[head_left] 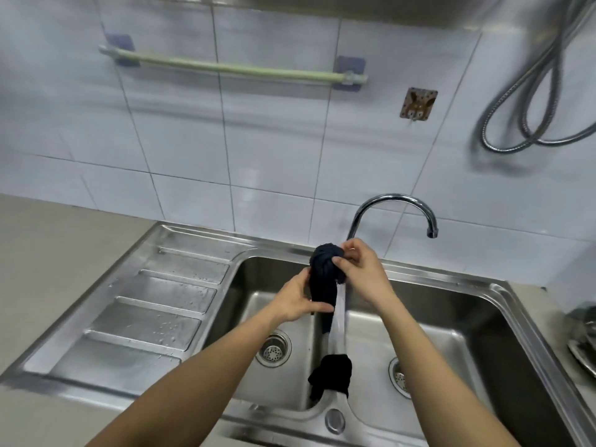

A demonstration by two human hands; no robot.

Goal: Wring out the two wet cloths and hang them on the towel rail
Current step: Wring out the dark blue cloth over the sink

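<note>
A dark navy cloth [325,279] is twisted into a rope above the double sink [490,304]. My left hand [298,300] grips its lower part and my right hand [361,269] grips the bunched top end. A second, black cloth [332,375] lies draped over the divider between the two basins, below my hands. The pale green towel rail [225,67] is fixed to the tiled wall high up on the left, with nothing hanging on it.
A chrome tap [393,201] arches behind the sink. A ribbed steel draining board [154,304] lies to the left. A coiled metal hose [548,101] hangs on the right wall, beside a small wall hook [418,103]. Metal dishes [585,337] sit at the right edge.
</note>
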